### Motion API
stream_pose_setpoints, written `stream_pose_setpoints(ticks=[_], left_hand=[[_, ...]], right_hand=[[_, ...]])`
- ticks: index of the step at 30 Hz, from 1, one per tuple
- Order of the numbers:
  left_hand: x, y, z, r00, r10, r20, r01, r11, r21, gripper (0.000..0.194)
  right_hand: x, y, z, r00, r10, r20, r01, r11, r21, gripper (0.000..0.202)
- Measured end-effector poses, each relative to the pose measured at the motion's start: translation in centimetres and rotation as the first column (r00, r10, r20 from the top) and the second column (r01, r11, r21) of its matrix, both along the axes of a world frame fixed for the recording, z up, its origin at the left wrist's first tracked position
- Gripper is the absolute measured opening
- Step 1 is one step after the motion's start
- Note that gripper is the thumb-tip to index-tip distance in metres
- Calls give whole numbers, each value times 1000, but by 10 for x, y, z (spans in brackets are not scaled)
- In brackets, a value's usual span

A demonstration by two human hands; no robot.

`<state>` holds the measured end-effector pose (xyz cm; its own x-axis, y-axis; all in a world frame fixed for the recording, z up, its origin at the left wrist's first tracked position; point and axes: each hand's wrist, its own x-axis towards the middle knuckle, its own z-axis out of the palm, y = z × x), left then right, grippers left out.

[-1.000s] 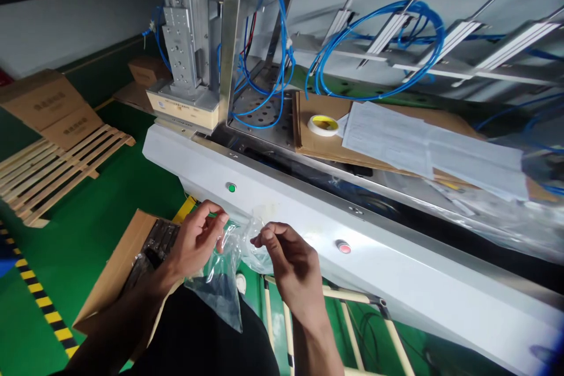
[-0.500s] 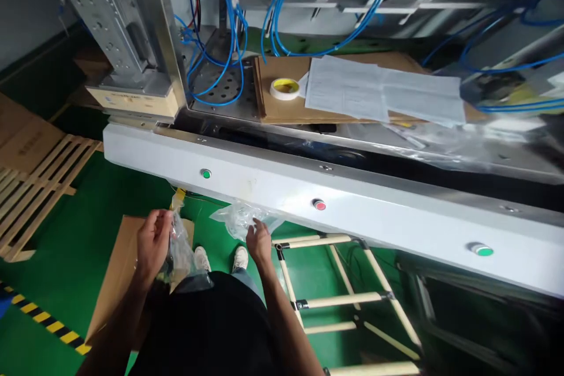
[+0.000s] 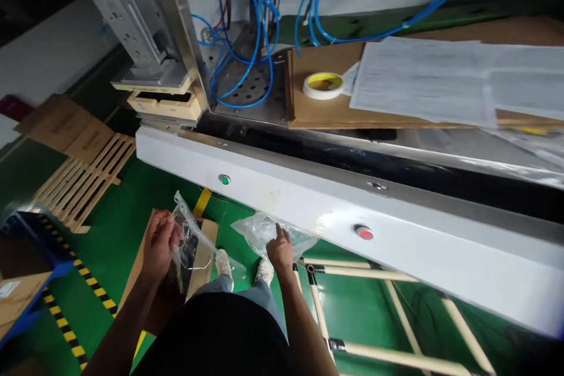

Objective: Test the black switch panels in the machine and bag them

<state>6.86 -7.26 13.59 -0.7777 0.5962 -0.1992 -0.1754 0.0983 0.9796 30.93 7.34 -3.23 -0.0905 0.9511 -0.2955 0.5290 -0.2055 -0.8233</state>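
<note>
My left hand [image 3: 159, 242] is closed on the edge of a clear plastic bag [image 3: 190, 235], which hangs over an open cardboard box [image 3: 130, 270] on the floor. Dark items show through or behind the bag; I cannot make out what they are. My right hand [image 3: 281, 247] pinches a second clear plastic bag [image 3: 258, 234], just below the white front rail [image 3: 259, 191] of the machine. That bag spreads to both sides of my fingers.
Green button [image 3: 225, 180] and red button [image 3: 365, 232] sit on the rail. Behind lie a tape roll [image 3: 323, 86], papers [image 3: 418, 82] and cardboard. A tube frame [image 3: 388, 352] stands right, a wooden pallet [image 3: 94, 173] left, a blue bin [image 3: 57, 273] lower left.
The view has shifted left, bringing the blue bin into sight. The bag at my left hand now stretches out to the right, and more of the box's dark contents shows.
</note>
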Motion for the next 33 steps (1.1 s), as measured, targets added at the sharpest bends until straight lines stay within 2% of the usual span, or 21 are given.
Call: stream_pose_setpoints(ticks=[3,6,7,8,10,11,12,15,17,20,22,23,24,25,26,27,28,29,31,33], left_hand=[[4,17,7,995,40,92,-50,992,115,52],[13,36,7,987,49,154,-80,976,201,55],[17,43,7,985,38,170,-77,971,227,55],[22,50,7,983,18,183,-64,966,248,55],[31,62,10,984,-22,176,-27,963,269,53],[35,68,12,988,-34,153,-8,964,266,52],[38,74,14,992,-40,116,9,968,251,52],[43,92,21,998,-41,-45,48,984,171,48],[43,108,24,987,-47,-154,68,989,135,43],[39,142,22,953,-62,-297,100,988,116,33],[36,170,17,924,-105,-367,134,989,55,27],[34,186,14,911,-137,-390,154,988,13,24],[31,202,10,898,-169,-406,172,985,-31,20],[29,218,7,887,-198,-417,187,980,-68,16],[27,233,3,878,-220,-426,198,976,-96,11],[26,247,0,868,-239,-436,208,971,-119,7],[23,260,-2,855,-258,-450,215,966,-146,4],[21,270,-4,840,-276,-466,221,960,-171,4],[14,284,-5,815,-308,-492,234,950,-207,11],[5,289,-6,792,-316,-522,235,948,-216,28]], right_hand=[[7,-18,28,996,29,-83,-28,1000,12,57],[14,-35,71,965,111,-239,-127,991,-51,76],[16,-36,88,927,132,-352,-177,979,-99,80],[18,-34,105,856,131,-501,-240,957,-159,79],[21,-20,137,702,58,-710,-290,934,-210,62],[23,-9,151,651,16,-759,-251,948,-195,52],[26,3,163,632,-12,-775,-170,973,-154,46],[32,40,185,676,6,-737,47,998,51,42],[37,62,189,739,62,-671,58,986,156,44],[48,88,187,805,95,-585,15,983,181,57],[56,98,182,868,36,-496,59,983,175,69],[59,100,179,910,-19,-414,118,970,213,72],[60,102,175,945,-87,-315,186,936,300,72],[58,102,171,966,-147,-211,226,875,427,69],[52,101,167,979,-176,-106,205,800,565,63],[43,100,163,987,-160,5,114,725,679,57],[32,100,159,986,-104,128,-26,666,745,52],[18,100,154,966,-28,257,-183,625,759,49],[-10,105,145,872,96,479,-434,603,669,52],[-29,111,136,796,98,597,-515,627,584,63]])
